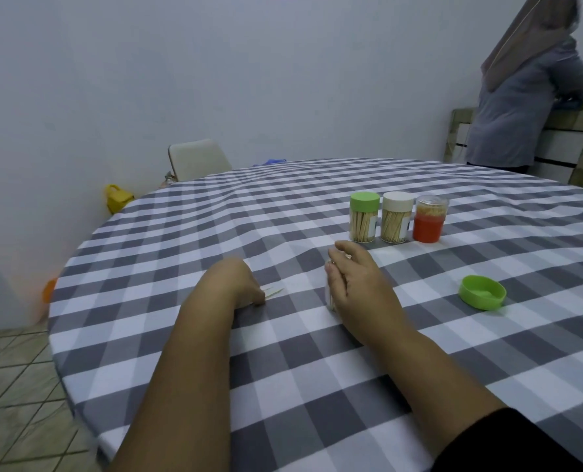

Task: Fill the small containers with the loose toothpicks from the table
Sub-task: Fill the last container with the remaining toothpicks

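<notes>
Grey-and-white checked cloth covers the round table point(181, 352). A clear container point(329, 298) is held upright in the curled grip of the right hand point(358, 287). Just left of it, a few loose toothpicks point(273, 292) are pinched against the cloth by the left hand point(239, 281). A loose green lid point(482, 291) lies to the right. Farther off, three filled containers stand in a row, capped green point(364, 218), white point(396, 218) and clear-over-red point(429, 219); their labels cannot be read.
</notes>
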The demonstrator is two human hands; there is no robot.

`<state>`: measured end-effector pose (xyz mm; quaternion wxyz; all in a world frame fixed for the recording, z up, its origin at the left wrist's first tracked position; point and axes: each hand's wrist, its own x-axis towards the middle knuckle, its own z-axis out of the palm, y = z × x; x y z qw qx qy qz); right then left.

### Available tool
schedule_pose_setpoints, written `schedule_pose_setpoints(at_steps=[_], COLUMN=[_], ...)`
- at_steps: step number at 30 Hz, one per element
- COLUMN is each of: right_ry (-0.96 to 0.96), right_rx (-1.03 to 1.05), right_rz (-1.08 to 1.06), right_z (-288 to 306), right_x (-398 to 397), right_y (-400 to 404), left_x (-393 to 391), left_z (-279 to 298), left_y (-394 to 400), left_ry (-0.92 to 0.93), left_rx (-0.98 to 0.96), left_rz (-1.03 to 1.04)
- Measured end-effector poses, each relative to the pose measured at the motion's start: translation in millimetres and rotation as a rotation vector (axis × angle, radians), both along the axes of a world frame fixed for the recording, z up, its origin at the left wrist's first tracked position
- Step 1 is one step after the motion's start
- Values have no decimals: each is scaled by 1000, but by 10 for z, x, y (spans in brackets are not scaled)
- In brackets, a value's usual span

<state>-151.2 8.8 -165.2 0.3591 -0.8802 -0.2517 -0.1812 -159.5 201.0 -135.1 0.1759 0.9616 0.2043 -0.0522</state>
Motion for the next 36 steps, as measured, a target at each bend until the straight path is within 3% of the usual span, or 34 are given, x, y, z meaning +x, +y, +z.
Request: schedule_pose_setpoints(at_steps=[9,19,29,36], right_ry=[-91,162,205,193], right_rx=[-114,-8,3,22], right_rz=[-49,-15,-45,-12], right_z=[-2,52,53,68], right_x=[0,-33,-15,-34], right_y=[-58,-118,-117,-110], left_x=[72,15,63,41], left_z=[-40,18,-60,-20], left_y=[-273,-339,-554,-623], left_ry=[-38,28,-543,-719], left_rx=[211,201,-323,-619], left_rz=[111,45,-54,-108])
